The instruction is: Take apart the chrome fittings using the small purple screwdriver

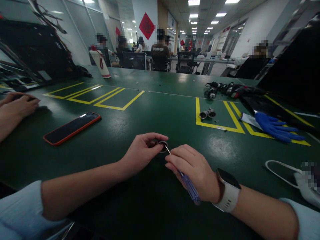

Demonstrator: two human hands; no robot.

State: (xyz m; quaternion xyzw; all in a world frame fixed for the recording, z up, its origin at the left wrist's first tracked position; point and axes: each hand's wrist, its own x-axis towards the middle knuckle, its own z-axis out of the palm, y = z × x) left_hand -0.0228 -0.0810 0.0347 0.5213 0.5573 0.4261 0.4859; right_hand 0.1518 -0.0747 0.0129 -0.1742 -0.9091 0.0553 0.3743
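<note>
My left hand is closed around a small round metal fitting, of which only the ringed end shows past the fingertips. My right hand grips a screwdriver with a translucent purple-blue handle. Its thin metal shaft slants up and left, and the tip meets the fitting's open end; whether it reaches inside I cannot tell. Both hands are just above the green table. A watch with a pale strap is on my right wrist.
A phone in an orange case lies left, near another person's hand. Joined metal pipe fittings sit inside yellow tape at right. Beyond are black cables, a blue glove, a white strap and a cup.
</note>
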